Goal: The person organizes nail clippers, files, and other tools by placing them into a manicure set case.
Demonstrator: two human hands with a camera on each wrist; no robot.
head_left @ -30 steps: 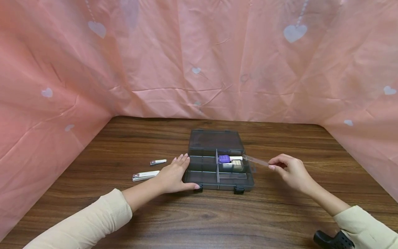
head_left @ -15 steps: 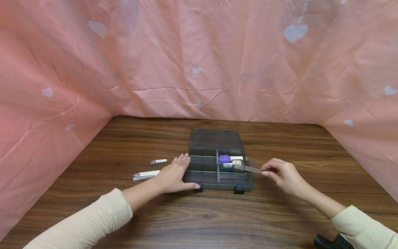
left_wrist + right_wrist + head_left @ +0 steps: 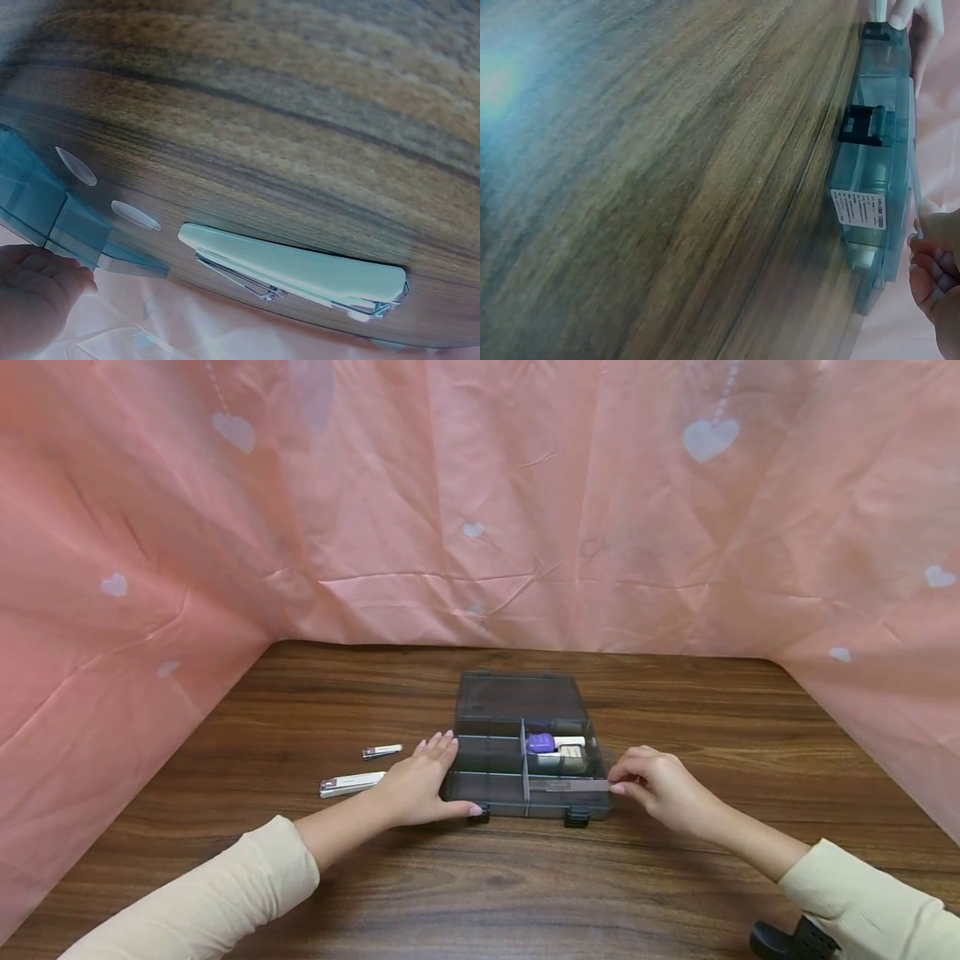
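Note:
A dark see-through divided box [image 3: 510, 810] lies with its lid [image 3: 517, 697] folded back. My left hand [image 3: 416, 785] rests along its left side, fingers straight and the thumb by a front latch [image 3: 483, 812]. At the right side, my right hand [image 3: 663, 789] pinches one end of a thin pale nail file [image 3: 581, 786]. The file lies level over the front right compartment, where another pale strip shows beneath. Behind it, a purple nail polish bottle [image 3: 540, 743] and a beige one [image 3: 572, 758] share a compartment. The right wrist view shows the fingers [image 3: 926, 225] at the box wall.
Left of the box lie a large nail clipper [image 3: 351, 784] and a small nail clipper [image 3: 382, 750]. A black object [image 3: 795, 939] sits by the right sleeve. A pink curtain [image 3: 480, 510] closes off the back and sides of the wooden table [image 3: 480, 885].
My right hand has brought the nail file toward me and to the left, from beside the polish bottles to over the front right compartment. The left hand has stayed put.

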